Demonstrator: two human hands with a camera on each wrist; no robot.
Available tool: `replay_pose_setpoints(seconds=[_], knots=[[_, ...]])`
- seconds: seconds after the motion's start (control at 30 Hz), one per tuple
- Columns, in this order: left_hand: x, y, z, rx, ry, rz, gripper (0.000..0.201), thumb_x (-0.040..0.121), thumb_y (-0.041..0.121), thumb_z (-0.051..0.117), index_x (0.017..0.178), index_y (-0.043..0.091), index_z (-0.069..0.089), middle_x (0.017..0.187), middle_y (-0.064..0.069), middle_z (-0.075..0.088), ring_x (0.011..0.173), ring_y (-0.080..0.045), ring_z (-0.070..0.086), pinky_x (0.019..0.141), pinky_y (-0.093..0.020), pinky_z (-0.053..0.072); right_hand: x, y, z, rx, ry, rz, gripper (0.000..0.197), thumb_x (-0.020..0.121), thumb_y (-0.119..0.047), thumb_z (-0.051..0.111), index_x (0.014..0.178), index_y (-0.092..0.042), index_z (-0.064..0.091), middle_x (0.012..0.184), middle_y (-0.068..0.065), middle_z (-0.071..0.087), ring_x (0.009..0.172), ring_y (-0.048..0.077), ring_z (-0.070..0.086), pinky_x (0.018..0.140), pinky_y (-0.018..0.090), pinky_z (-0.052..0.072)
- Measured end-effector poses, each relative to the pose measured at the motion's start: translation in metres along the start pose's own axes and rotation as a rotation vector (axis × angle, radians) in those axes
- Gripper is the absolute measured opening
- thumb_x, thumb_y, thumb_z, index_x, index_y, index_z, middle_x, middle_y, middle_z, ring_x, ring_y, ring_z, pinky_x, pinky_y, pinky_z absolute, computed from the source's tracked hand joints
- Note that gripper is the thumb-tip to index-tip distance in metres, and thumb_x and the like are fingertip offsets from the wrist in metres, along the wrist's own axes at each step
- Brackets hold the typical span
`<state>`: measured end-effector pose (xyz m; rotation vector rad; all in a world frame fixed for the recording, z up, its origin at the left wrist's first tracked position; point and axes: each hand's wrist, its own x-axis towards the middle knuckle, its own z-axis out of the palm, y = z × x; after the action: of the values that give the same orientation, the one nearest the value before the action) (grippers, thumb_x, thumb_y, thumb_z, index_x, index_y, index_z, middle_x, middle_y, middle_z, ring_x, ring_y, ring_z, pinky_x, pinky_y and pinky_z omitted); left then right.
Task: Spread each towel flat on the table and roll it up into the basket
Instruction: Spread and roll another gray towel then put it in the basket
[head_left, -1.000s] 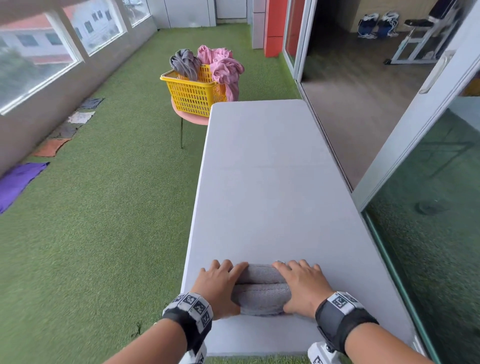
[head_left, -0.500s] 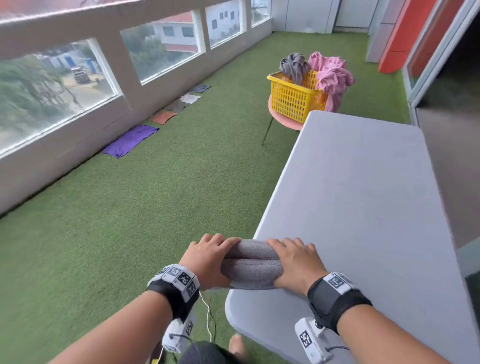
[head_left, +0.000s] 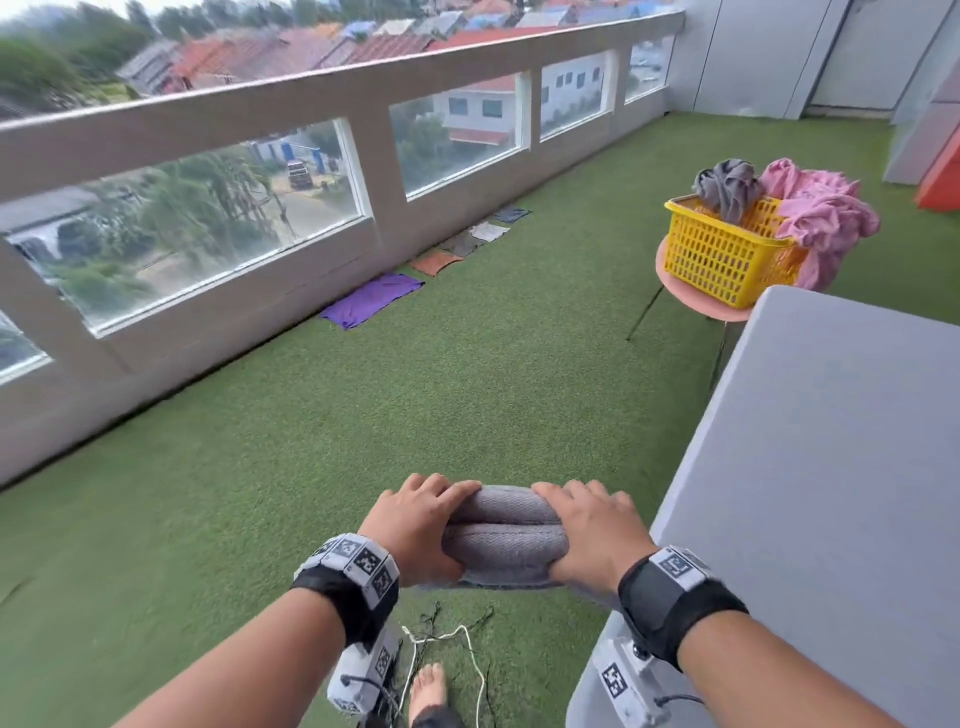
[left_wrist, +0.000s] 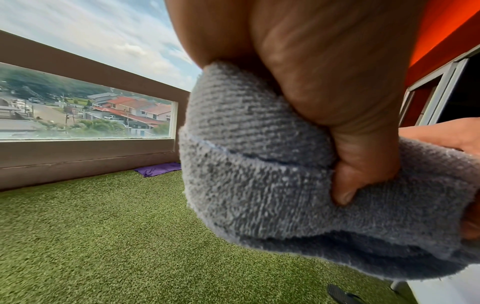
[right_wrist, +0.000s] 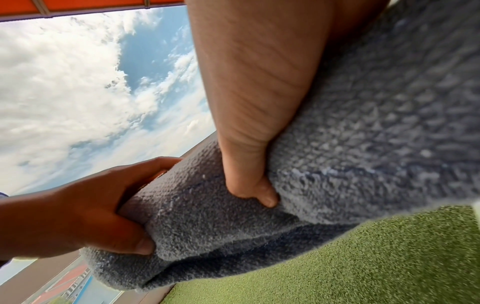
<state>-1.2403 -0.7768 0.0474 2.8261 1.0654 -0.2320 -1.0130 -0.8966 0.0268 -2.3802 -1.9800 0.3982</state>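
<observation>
Rolled grey towel held in the air over green turf, just left of the table — off its surface. Left hand and right hand clamped on opposite ends, thumbs dug into the cloth. Yellow basket far off on a pink stool, with grey and pink cloths heaped inside.

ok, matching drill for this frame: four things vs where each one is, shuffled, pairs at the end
Things:
1. grey roll
2. yellow basket
3. purple cloth
4. pink cloth

Places:
A. flat on the grass by the wall
B. on a pink stool past the table's far end
C. draped over the basket's rim
D. held off the table between the left hand and right hand

Pairs: 1-D, 2-B, 3-A, 4-C
</observation>
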Motion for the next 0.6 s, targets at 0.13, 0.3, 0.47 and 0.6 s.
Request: replay_pose_setpoints(seconds=[0.13, 0.3, 0.47, 0.6], knots=[[0.051, -0.062, -0.004, -0.002, -0.019, -0.003, 0.100, 0.055, 0.065, 0.061, 0.145, 0.047, 0.021, 0.123, 0.013, 0.047, 0.113, -0.018, 0.045, 0.089, -0.040, 0.050, 0.080, -0.015, -0.001, 0.006, -0.026, 0.000, 0.099, 0.060, -0.067, 0.062, 0.146, -0.044, 0.020, 0.122, -0.009, 0.048, 0.114, 0.019, 0.044, 0.096, 0.046, 0.038], [0.132, -0.141, -0.013, -0.007, -0.037, 0.009, 0.099, 0.056, 0.066, 0.060, 0.146, 0.047, 0.020, 0.124, 0.013, 0.046, 0.114, -0.017, 0.044, 0.089, -0.040, 0.049, 0.188, -0.029, -0.008, 0.015, -0.034, 0.021, 0.099, 0.060, -0.066, 0.061, 0.147, -0.045, 0.020, 0.123, -0.009, 0.048, 0.114, 0.018, 0.044, 0.097, 0.046, 0.038], [0.211, -0.173, -0.036, -0.002, -0.053, 0.095, 0.098, 0.057, 0.066, 0.060, 0.145, 0.049, 0.019, 0.122, 0.014, 0.046, 0.112, -0.016, 0.044, 0.088, -0.038, 0.047, 0.251, -0.012, -0.026, 0.043, -0.023, 0.098, 0.100, 0.061, -0.066, 0.063, 0.148, -0.044, 0.020, 0.124, -0.009, 0.048, 0.114, 0.017, 0.043, 0.098, 0.045, 0.038], [0.281, -0.166, -0.054, 0.005, -0.048, 0.178, 0.098, 0.058, 0.066, 0.060, 0.145, 0.048, 0.019, 0.123, 0.014, 0.046, 0.114, -0.017, 0.044, 0.089, -0.039, 0.048, 0.283, 0.027, -0.045, 0.059, -0.004, 0.175, 0.101, 0.061, -0.065, 0.063, 0.149, -0.043, 0.019, 0.124, -0.010, 0.048, 0.114, 0.017, 0.043, 0.098, 0.044, 0.038]])
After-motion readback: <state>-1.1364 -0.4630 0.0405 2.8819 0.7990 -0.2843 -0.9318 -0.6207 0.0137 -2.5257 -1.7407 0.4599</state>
